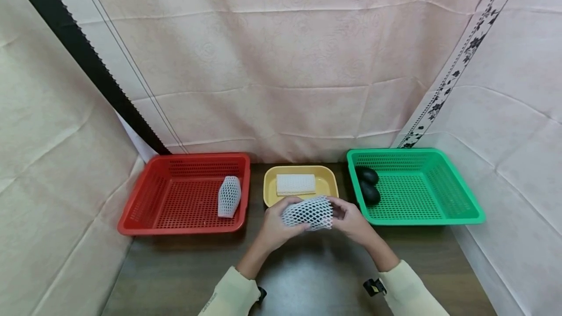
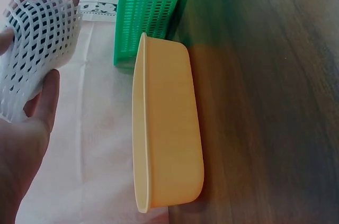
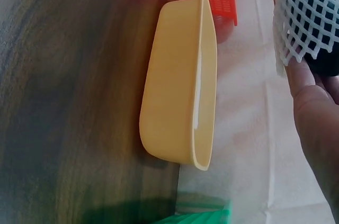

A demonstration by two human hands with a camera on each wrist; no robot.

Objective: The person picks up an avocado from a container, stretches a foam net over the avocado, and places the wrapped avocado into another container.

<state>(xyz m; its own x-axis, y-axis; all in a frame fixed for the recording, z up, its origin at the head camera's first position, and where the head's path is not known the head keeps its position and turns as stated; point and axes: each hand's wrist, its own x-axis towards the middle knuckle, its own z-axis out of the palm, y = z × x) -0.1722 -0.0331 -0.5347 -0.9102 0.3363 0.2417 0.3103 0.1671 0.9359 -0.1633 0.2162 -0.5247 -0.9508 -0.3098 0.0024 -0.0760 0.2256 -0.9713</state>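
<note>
A white foam net sleeve (image 1: 307, 212) is held between both hands, in front of the yellow tray (image 1: 269, 190). My left hand (image 1: 280, 226) grips its left part, thumb on the near side. At its right end my right hand (image 1: 352, 219) holds the net's edge, fingers around the opening. In the right wrist view a dark oval fruit (image 3: 324, 64) shows through the mesh and sticks out of that end. On the yellow tray lies a stack of flat white foam nets (image 1: 296, 184).
A red basket (image 1: 180, 231) on the left holds a net-covered oval piece (image 1: 229, 197). On the right a green basket (image 1: 428, 221) contains two dark oval fruits (image 1: 370, 193) against its left wall. Cloth hangs behind and along both sides of the wooden table (image 1: 303, 277).
</note>
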